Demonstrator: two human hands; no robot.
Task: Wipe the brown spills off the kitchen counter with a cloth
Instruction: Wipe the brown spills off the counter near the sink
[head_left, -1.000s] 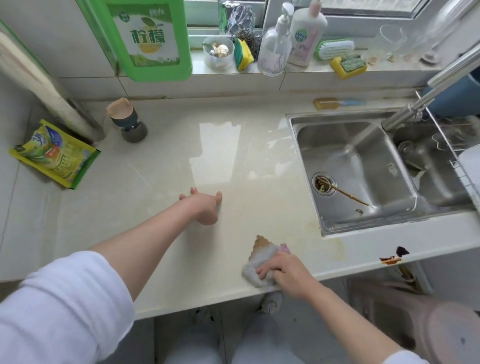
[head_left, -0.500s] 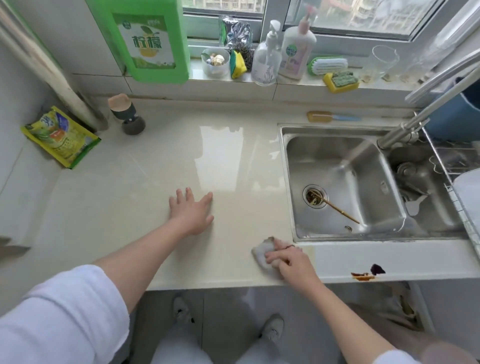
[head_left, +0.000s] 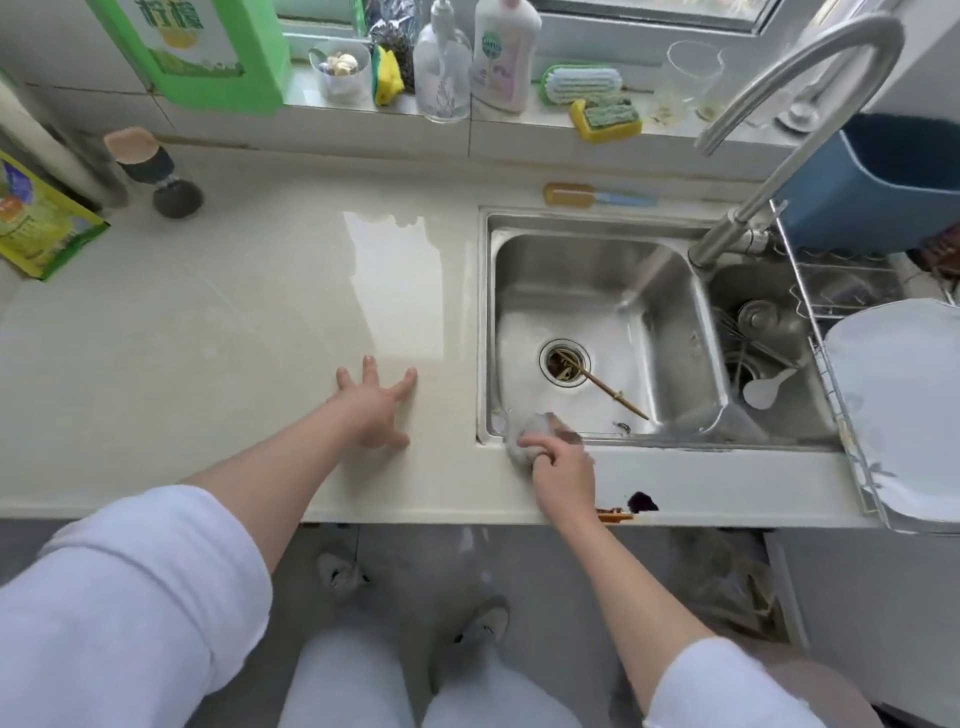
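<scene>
Kitchen counter (head_left: 208, 332) holds the flat, open left hand (head_left: 375, 410) while the right hand (head_left: 563, 470) squeezes the cloth (head_left: 524, 434) by the sink (head_left: 597, 322), and the brown spills (head_left: 628, 508) at lower right probably come next.

Bright window daylight, counter (head_left: 218, 332) glare, wide-angle edge distortion.

Glossy stone counter (head_left: 208, 338), brushed steel sink (head_left: 670, 291)

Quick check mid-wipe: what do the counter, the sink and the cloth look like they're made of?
Counter: looks like polished stone or a stone-look composite, cream, glossy; it mirrors the window.
Sink: brushed stainless steel by its grey metallic sheen.
Cloth in the right hand: soft bunched fabric, pale grey with a brown patch; weave too blurred to tell.
</scene>
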